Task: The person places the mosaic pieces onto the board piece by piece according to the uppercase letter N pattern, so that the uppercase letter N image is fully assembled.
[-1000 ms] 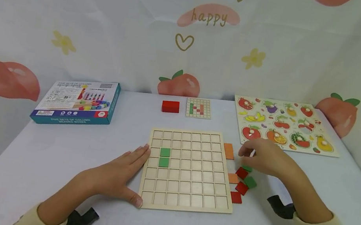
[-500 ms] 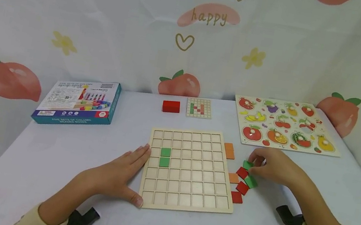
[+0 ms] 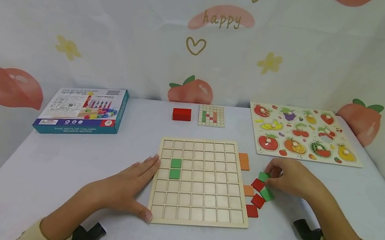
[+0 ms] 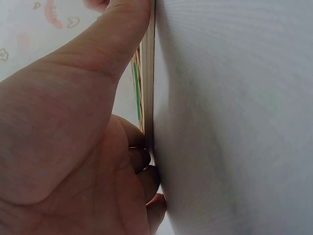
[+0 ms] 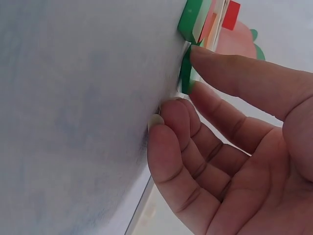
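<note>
A wooden grid board (image 3: 200, 187) lies in the middle of the table, with two green tiles (image 3: 175, 168) set in its left part. My left hand (image 3: 124, 183) rests along the board's left edge, fingers straight and thumb at the near corner. To the right of the board, my right hand (image 3: 291, 177) pinches a green tile (image 3: 263, 176) between thumb and index finger; in the right wrist view this tile (image 5: 186, 71) is still close to the table. Red tiles (image 3: 258, 201), another green tile (image 3: 267, 194) and orange tiles (image 3: 248, 190) lie beside it.
Behind the board are a red block (image 3: 182, 114) and a small pattern card (image 3: 212, 116) with coloured squares. A fruit puzzle board (image 3: 306, 135) lies at the back right. At the back left sits a boxed toy set (image 3: 81, 110), and a printed curtain (image 3: 147, 23) hangs behind the table.
My right hand has moved right and slightly nearer, from above the tiles down to the far green tile, and then stayed there. The left hand keeps its place on the board.
</note>
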